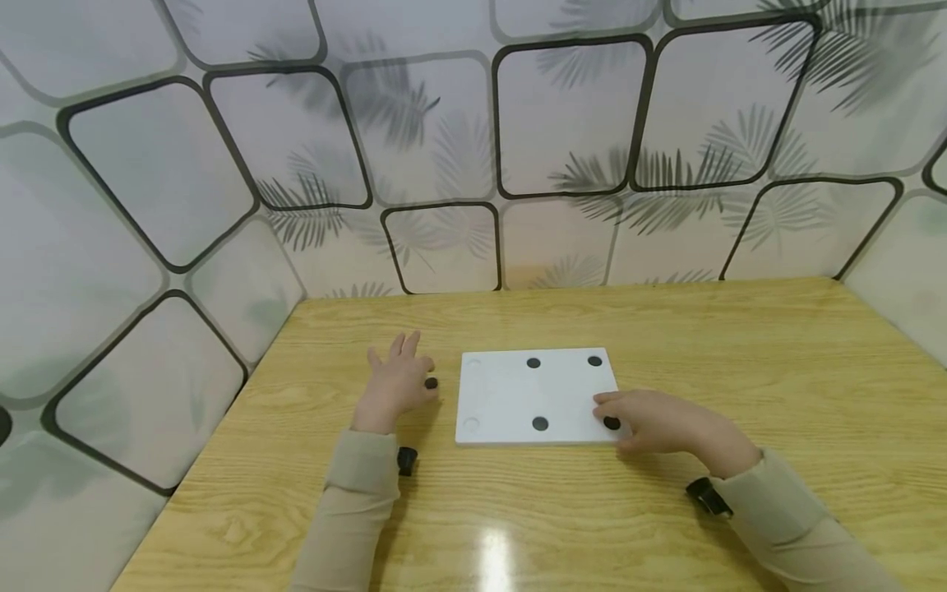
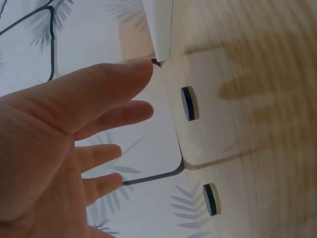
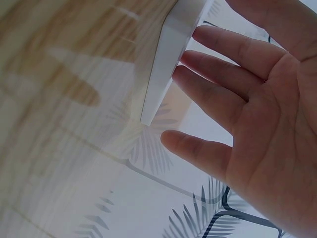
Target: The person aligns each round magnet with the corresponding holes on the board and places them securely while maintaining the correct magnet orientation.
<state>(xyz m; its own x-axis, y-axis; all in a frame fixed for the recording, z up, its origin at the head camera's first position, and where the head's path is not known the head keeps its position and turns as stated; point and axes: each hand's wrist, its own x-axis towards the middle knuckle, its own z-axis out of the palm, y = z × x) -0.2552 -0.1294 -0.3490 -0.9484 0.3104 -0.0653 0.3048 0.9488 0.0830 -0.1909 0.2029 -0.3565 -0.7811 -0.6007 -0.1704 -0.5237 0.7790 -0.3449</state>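
A white rectangular board [image 1: 503, 395] lies flat on the wooden table, with several black discs on it, such as a back-row disc [image 1: 533, 363] and a front-row disc [image 1: 540, 423]. Faint round hollows mark its left end. Left of the board, my left hand [image 1: 395, 385] hovers with fingers spread, holding nothing. Near its thumb, a black disc [image 2: 188, 103] rests on the table, and a second disc [image 2: 210, 200] lies beyond it. My right hand [image 1: 654, 421] is at the board's right end, fingers fairly straight over the front corner disc [image 1: 612, 423]; whether they touch it is unclear.
The wooden table [image 1: 740, 353] meets a patterned wall [image 1: 570, 123] at the back and on both sides. A black wrist device [image 1: 406, 460] sits on the left sleeve, and another black device [image 1: 709, 497] on the right one.
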